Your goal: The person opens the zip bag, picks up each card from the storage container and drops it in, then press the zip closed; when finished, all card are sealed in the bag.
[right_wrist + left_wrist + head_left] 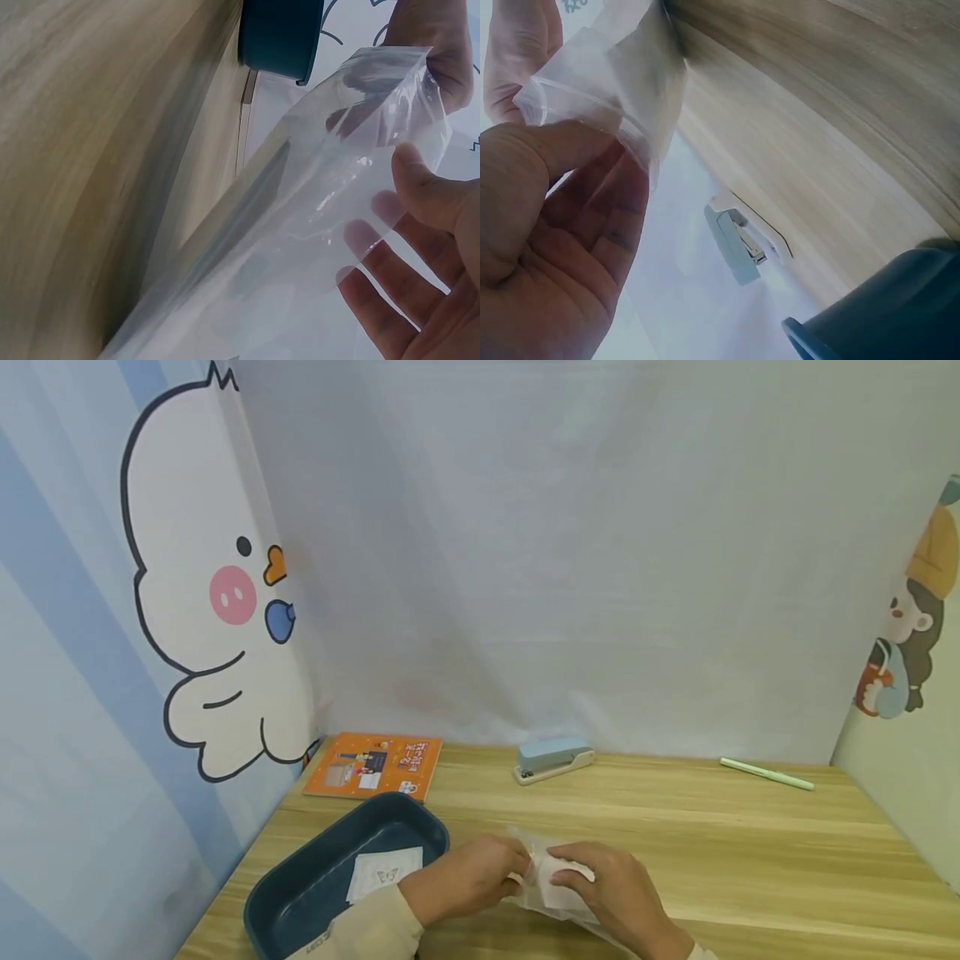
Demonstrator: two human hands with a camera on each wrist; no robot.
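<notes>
Here, paper (384, 870) lies in a tray (311, 887); both hands (483, 874) (621, 892) pinch a clear bag (307, 217).

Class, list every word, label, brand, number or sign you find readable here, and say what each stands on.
None can be read with certainty.
Book: characters on its orange cover, too blurred to quote.
Left sleeve: lettering, too small to read.
Card: butterfly drawing, no legible words.
Bag: nothing legible.
</notes>
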